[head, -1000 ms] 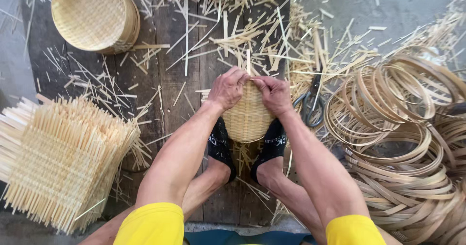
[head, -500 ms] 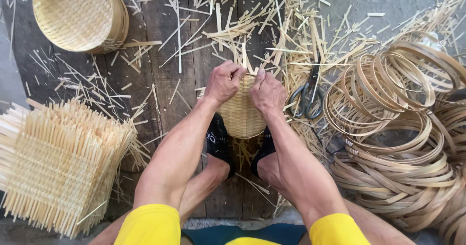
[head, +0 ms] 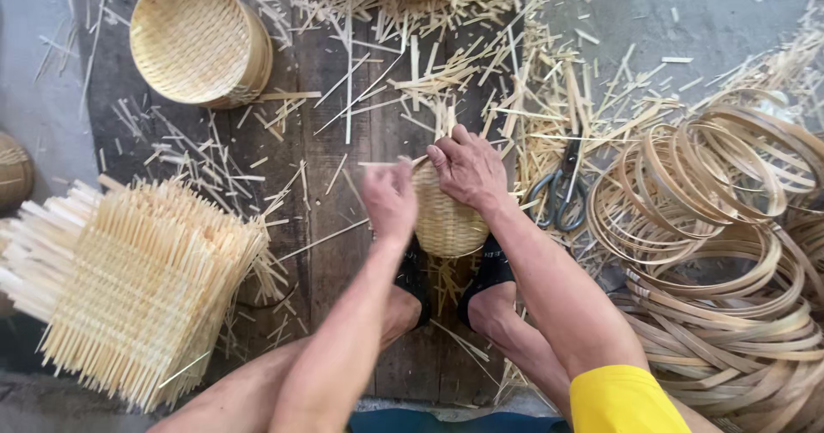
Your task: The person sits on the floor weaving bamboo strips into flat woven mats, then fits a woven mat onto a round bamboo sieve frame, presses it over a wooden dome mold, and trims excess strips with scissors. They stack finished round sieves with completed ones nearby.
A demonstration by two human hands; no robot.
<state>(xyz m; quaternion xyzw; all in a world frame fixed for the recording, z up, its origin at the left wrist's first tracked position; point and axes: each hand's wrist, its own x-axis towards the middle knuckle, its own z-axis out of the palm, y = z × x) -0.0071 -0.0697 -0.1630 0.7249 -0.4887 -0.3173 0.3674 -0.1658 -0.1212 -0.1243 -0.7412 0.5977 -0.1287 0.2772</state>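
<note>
A small woven basket point(head: 446, 218) sits at the middle of the view, upside down it seems, held between the person's two feet point(head: 489, 283) on a dark wooden board point(head: 343, 253). Loose strip ends stick up from its far edge at 12 o'clock.

The right hand point(head: 468, 169) lies over the top of the basket, fingers curled down and pressing on the weave near those strip ends. The left hand point(head: 389, 199) is just at the basket's 9 o'clock side, blurred; its fingers look loosely bent and seem to pinch a thin strip point(head: 390, 164) that runs toward the right hand, though the blur keeps me from being sure of the grip.

At 3 o'clock from the basket, near it, a pair of scissors point(head: 558, 194) lies among cut slivers. Farther out at 3 to 5 o'clock is a large heap of bent hoops point(head: 730, 253). At 8 o'clock, well apart, lies a stack of flat woven mats point(head: 137, 287) with bristling ends. At 10 o'clock, well apart, a round finished basket point(head: 196, 40) lies on the board. Slivers point(head: 481, 72) are scattered thickly from 11 to 2 o'clock.
</note>
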